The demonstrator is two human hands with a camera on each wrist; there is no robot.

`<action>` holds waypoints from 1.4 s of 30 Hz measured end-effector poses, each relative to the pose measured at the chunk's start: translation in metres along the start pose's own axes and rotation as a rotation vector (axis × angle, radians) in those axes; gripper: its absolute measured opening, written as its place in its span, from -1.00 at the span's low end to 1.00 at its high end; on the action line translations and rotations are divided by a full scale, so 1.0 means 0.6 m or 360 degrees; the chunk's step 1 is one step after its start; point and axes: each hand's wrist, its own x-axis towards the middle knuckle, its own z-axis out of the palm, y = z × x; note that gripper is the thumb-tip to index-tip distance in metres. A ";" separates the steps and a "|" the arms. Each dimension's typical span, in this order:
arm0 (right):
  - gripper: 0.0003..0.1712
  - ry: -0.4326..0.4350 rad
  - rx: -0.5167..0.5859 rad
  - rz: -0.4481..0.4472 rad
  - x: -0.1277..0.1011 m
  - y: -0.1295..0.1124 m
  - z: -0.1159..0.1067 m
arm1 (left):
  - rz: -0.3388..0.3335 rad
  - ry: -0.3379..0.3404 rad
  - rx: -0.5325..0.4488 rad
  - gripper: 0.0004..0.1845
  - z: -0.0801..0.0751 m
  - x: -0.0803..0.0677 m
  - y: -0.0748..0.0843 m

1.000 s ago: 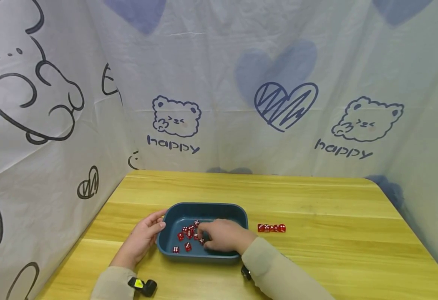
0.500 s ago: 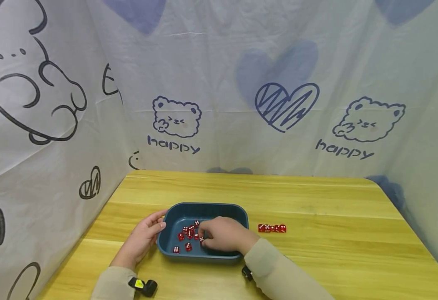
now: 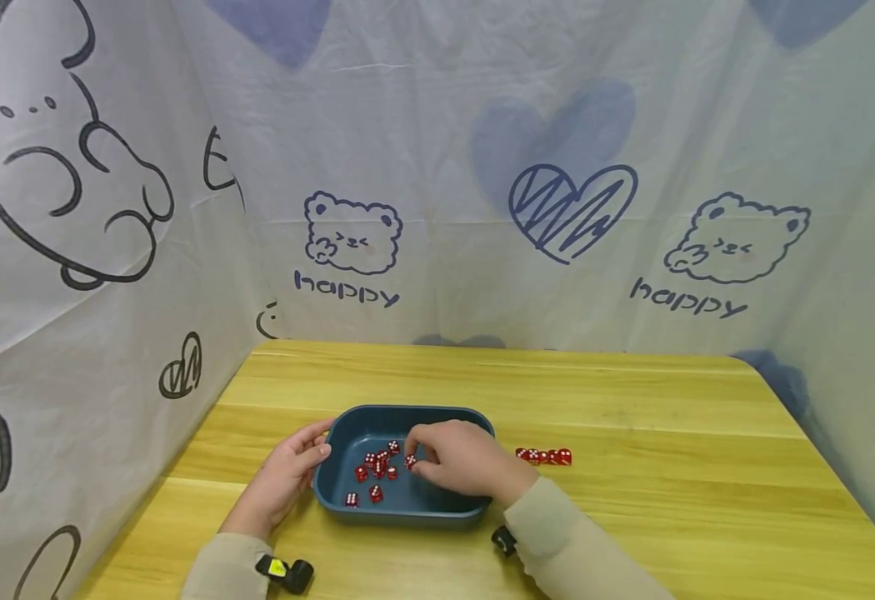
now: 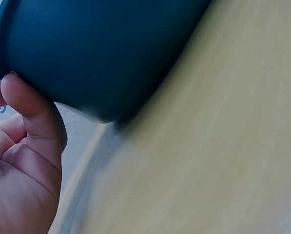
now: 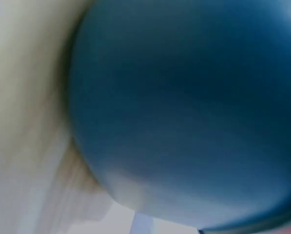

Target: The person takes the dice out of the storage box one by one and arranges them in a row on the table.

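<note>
— Here, a person's right hand [image 3: 462, 460] lifts a single red die [image 3: 411, 461] out of a dark blue tray [image 3: 437, 512] on a yellow wooden table [image 3: 632, 400]. How is the pick best done?

— Probably by raising the die straight up, clear of the loose dice [image 3: 374, 469] clustered on the tray floor, so none is knocked, and by keeping the pinch light on so small a piece. The tray's wall is low, so the lift needs only to clear the rim.

— And the grip itself?

— The right hand's thumb and forefinger are closed on the die, the other fingers curled above the tray. The right wrist view shows only blurred blue tray [image 5: 194, 112], so the pinch is judged from the head view alone.

— The other hand?

— The left hand [image 3: 287, 477] steadies the tray at its left wall; in the left wrist view the thumb [image 4: 30, 109] presses the tray's outer side [image 4: 111, 53], fingers fairly straight, holding nothing else.

— Anything beyond the tray?

— A short row of red dice [image 3: 544, 457] lies on the table just right of it.
</note>
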 end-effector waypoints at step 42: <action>-0.89 0.0273 -0.0036 0.0180 -0.116 0.100 -0.071 | 0.0003 0.0013 0.0009 -0.46 0.000 -0.001 -0.001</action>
